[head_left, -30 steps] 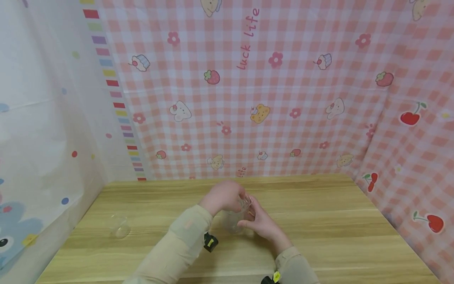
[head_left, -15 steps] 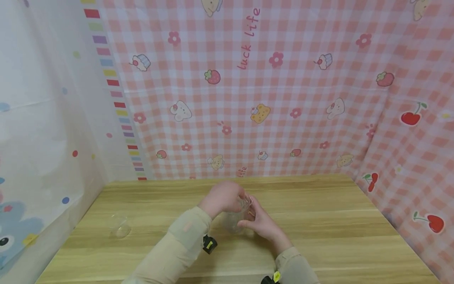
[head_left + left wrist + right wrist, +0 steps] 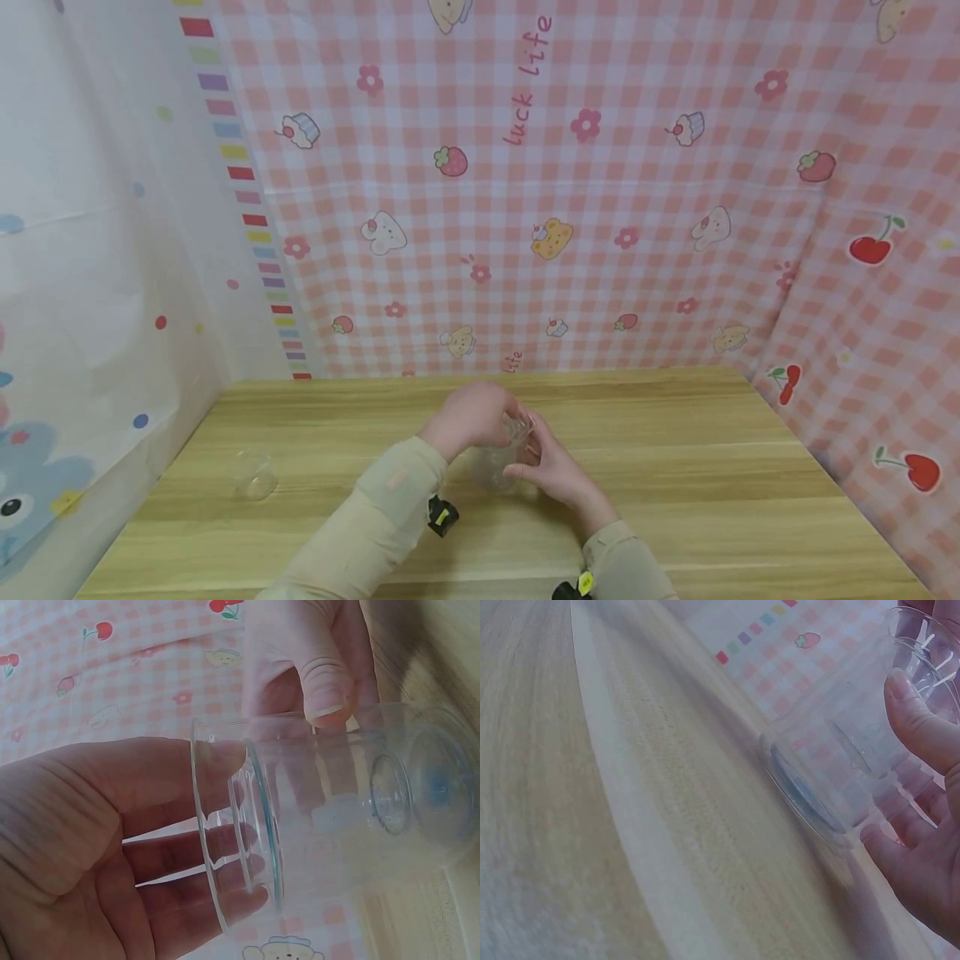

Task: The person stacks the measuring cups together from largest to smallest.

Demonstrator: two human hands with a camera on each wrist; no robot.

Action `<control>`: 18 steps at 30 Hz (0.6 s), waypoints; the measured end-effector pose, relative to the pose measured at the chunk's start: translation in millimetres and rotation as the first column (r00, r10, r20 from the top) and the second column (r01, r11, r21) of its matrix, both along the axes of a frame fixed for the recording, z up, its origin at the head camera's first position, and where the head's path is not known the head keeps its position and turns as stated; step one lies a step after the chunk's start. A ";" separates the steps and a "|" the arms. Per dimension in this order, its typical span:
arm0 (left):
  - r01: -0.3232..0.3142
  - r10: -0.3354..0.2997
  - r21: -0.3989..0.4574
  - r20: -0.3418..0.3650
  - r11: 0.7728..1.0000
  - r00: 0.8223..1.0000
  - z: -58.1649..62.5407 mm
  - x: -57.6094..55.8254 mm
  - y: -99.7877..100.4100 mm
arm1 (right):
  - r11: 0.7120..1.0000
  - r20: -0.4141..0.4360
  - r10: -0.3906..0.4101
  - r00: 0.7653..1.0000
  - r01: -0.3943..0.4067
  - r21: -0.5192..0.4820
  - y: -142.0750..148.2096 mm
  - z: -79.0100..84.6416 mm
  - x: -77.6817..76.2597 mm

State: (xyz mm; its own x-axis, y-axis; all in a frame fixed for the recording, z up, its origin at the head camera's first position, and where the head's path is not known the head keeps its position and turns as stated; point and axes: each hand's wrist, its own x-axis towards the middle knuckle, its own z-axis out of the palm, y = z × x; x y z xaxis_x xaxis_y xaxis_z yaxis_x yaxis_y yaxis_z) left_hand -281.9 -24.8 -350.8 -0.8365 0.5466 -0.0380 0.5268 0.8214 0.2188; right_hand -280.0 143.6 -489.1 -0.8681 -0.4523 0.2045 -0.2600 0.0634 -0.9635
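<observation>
Near the middle of the table, my right hand holds a clear plastic cup, thumb on one side and fingers on the other. A second clear cup sits partly inside it, its rim standing out past the outer cup's rim. My left hand reaches over the top and grips this inner cup near its rim, thumb and fingers on opposite sides. In the right wrist view, the base of the outer cup tilts close over the wood. The left hand hides part of both rims in the head view.
Another clear cup stands on the left part of the wooden table. A pink checked cloth hangs behind, with a white dotted cloth on the left. Black cameras sit at both wrists.
</observation>
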 end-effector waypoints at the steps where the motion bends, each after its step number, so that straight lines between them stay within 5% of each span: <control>1: -0.001 0.001 0.000 0.001 1.000 1.000 -0.2 -0.1 -0.1 | 1.000 0.001 0.002 1.000 -0.002 0.002 0.0 -0.1 -0.1; 18: 0.032 -0.031 0.033 -0.008 0.999 0.999 -4.7 -3.0 -3.0 | 1.000 0.013 0.016 1.000 -0.016 -0.001 0.8 0.4 0.4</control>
